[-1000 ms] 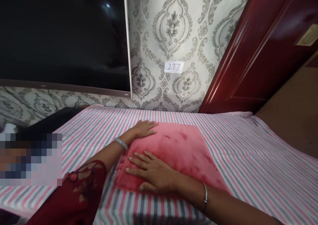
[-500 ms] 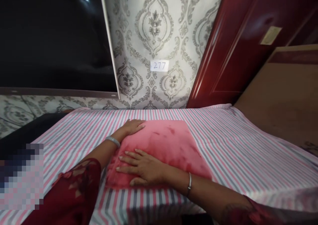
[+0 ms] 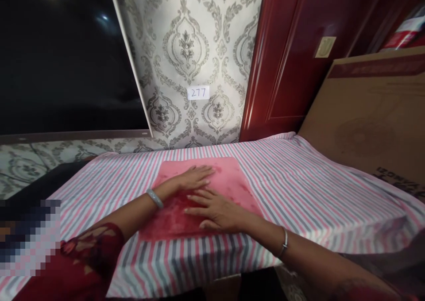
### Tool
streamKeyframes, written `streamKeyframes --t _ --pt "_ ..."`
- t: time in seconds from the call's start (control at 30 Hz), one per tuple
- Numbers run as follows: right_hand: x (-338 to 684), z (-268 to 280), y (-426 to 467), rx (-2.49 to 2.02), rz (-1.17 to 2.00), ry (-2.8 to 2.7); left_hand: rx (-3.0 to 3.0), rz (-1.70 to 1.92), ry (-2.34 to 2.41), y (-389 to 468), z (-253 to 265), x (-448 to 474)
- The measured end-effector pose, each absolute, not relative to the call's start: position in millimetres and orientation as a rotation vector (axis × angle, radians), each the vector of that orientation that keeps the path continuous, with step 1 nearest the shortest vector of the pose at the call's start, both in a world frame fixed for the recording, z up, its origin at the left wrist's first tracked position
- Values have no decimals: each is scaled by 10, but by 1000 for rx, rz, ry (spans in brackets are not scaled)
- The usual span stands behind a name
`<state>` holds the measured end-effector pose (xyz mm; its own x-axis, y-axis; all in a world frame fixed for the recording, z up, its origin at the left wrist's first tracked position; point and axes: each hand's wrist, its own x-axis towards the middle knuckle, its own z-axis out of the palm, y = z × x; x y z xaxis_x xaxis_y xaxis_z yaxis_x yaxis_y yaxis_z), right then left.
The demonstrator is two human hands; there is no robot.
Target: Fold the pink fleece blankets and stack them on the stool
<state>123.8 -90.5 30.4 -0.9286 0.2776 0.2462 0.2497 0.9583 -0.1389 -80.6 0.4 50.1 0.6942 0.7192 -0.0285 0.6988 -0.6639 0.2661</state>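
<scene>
A pink plush cloth (image 3: 229, 166), roughly square with darker red patches, lies flat on a striped tablecloth (image 3: 282, 177). My left hand (image 3: 194, 178) rests palm down on its upper middle, fingers stretched to the right. Just below and to the right, my right hand (image 3: 217, 210) lies flat on the same cloth, fingers spread and pointing left. The fingertips of the two hands are close together. Neither hand grips anything. Parts of the pink cloth are hidden under my hands and forearms.
A large dark screen (image 3: 66, 62) hangs at the left in front of patterned wallpaper (image 3: 186, 40). A paper label (image 3: 198, 92) reads 277. On the right stand a dark red door frame (image 3: 279, 71) and a big cardboard box (image 3: 365, 119). The table's front edge is near me.
My left hand has slid rightward from the cloth's left edge to its middle. My right hand has moved right and slightly up. The camera view has shifted a little.
</scene>
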Motion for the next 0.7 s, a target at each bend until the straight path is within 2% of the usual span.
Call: streamKeyframes --t 0.17,0.4,0.7 --pt "1324 67 -920 -490 306 -2884 2762 101 1170 110 261 -688" --pt "1330 98 -946 -491 384 -2827 2605 2 1400 579 294 -795" --pt "1341 75 -938 -535 390 -2769 2561 230 1464 952 179 -786"
